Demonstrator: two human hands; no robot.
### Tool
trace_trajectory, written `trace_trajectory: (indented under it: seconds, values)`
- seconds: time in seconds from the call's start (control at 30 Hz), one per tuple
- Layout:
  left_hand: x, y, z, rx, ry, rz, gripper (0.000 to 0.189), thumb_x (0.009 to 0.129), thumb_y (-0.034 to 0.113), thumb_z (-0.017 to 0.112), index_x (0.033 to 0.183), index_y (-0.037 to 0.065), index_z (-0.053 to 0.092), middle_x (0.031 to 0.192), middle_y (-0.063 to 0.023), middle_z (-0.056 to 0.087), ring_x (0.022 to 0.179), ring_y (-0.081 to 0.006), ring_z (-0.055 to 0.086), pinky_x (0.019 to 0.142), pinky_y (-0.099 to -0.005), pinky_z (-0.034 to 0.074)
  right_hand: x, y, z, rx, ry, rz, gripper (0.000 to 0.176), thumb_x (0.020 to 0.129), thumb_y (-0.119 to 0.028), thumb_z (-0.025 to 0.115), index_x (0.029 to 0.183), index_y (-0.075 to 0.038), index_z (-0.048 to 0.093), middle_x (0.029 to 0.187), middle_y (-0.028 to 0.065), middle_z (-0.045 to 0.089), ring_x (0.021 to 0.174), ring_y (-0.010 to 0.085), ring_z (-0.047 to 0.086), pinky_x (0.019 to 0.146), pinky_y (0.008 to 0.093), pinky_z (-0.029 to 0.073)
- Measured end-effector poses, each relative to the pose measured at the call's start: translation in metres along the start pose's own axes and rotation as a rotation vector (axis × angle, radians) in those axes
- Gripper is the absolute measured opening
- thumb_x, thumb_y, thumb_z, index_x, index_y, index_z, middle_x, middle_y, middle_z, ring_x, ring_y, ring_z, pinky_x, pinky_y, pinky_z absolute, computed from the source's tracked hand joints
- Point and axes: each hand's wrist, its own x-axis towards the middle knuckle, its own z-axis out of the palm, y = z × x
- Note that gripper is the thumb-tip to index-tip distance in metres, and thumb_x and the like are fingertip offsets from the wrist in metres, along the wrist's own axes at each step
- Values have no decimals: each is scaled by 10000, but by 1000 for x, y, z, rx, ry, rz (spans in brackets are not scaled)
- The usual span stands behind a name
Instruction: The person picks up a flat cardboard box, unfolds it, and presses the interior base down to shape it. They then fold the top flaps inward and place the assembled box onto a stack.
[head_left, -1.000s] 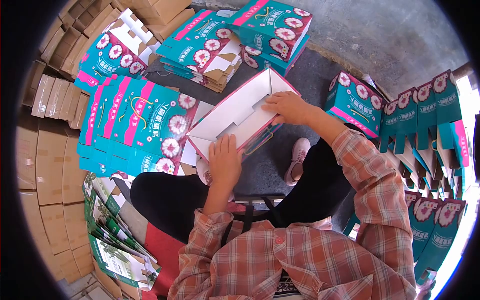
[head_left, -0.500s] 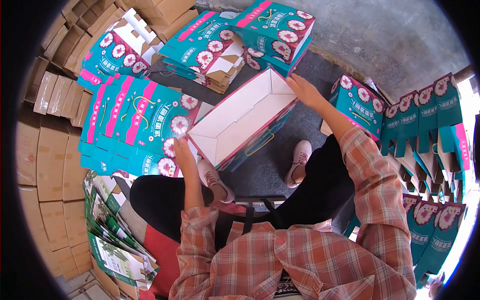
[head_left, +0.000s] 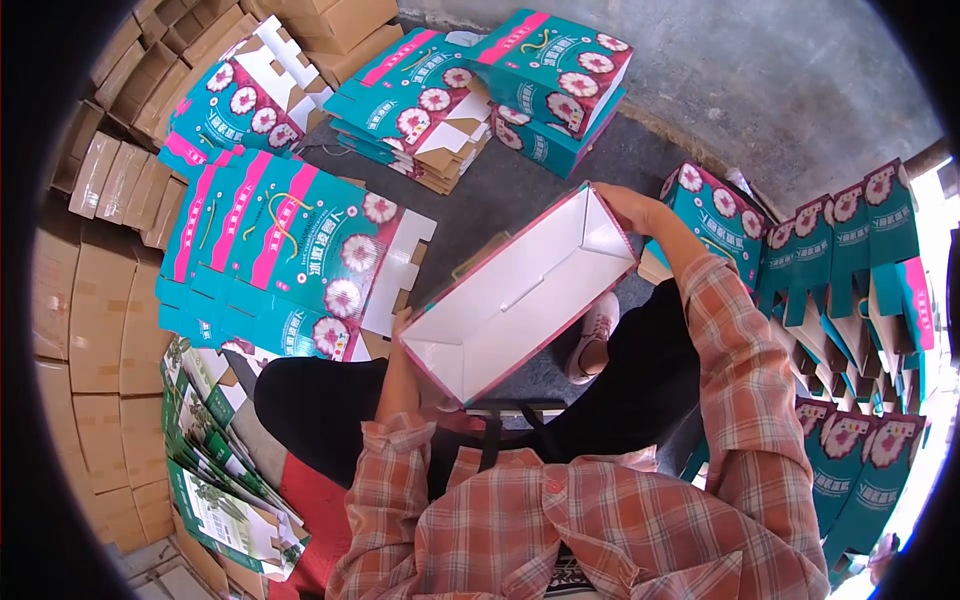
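Note:
Between my hands is a cardboard gift box (head_left: 520,290), tilted, its long white inside facing up at me and its rim edged in pink and teal. My left hand (head_left: 402,335) grips its near left end, fingers partly hidden by the box. At the far right end, my right hand (head_left: 622,208) is closed around the corner. A yellowish cord handle shows faintly along the far side. To the left lie flat teal-and-pink printed cartons (head_left: 290,240), overlapping, with white flaps toward the box.
Stacked flat cartons (head_left: 410,95) and a folded-up box (head_left: 550,70) stand at the back. Rows of teal boxes (head_left: 845,240) line the right. Brown cartons (head_left: 100,330) are piled left, with green printed sheets (head_left: 225,490) below. A concrete wall (head_left: 760,80) rises behind.
Both hands have brought the box nearer to my body and to the right, tilting it so that its white inside faces me more and its printed side is hidden.

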Motion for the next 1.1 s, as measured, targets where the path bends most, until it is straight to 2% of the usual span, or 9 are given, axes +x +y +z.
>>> trace_trajectory:
  seconds: [0.13,0.23,0.37,0.57,0.67,0.87,0.97,1.03,1.1]
  values:
    - [-45,27,55,80,256,-34,419,846,238,506,1222,52,496,1146,-79,585,975,-221,591,837,-373,492,-19,-16,-14,112,-12,-139,660,897,-647,347,1207,-113,580,1186,92,609,1086,214,569,955,376,406]
    - [-47,35,66,365,-39,731,513,879,188,456,1359,27,370,1266,-82,490,1122,-181,485,950,-337,384,-35,-23,-17,213,-43,-230,751,903,-668,300,1190,-21,551,1146,117,603,1049,197,574,960,353,419]
    - [-58,46,83,113,46,737,473,964,344,430,1328,43,417,1232,-71,521,1067,-185,520,921,-344,399,-17,4,-17,167,139,-73,732,891,-678,325,1272,-82,516,1212,111,579,1057,213,571,964,465,404]
    - [-36,15,50,-204,-24,515,487,963,438,407,1272,67,473,1172,-102,564,1036,-236,570,904,-365,461,-27,15,0,303,-78,-164,779,882,-675,368,1361,-62,415,1312,115,504,1178,221,496,957,419,424]
    - [-63,25,87,-74,-56,374,462,969,409,420,1257,51,472,1132,-118,590,1065,-245,574,924,-377,473,-17,27,-6,259,-97,-161,745,889,-661,377,1337,-71,457,1335,126,482,1177,211,495,959,371,429]
    - [9,10,2,312,120,430,465,935,394,521,1178,-2,543,1041,-108,607,876,-173,588,769,-297,471,-11,34,-7,256,-101,22,751,876,-662,415,1313,-54,475,1275,146,529,1108,229,542,935,376,444]
    - [-2,3,21,845,357,453,397,874,322,639,1038,-33,571,918,-87,606,783,-149,555,690,-272,440,-4,39,-13,-32,-49,71,651,864,-591,519,1180,-25,583,1098,145,632,968,233,611,863,391,483]
    - [-4,-6,34,995,384,538,350,841,275,673,973,-27,555,867,-91,584,755,-167,544,680,-290,436,1,39,-11,-891,26,87,481,817,-464,622,999,-20,665,938,150,679,864,270,654,784,403,511]
    - [-14,-10,58,1339,499,743,311,782,209,721,819,5,489,810,-119,521,743,-252,519,675,-363,427,-6,37,0,-1087,151,-78,403,788,-397,640,947,-28,677,926,164,677,864,290,655,763,407,517]
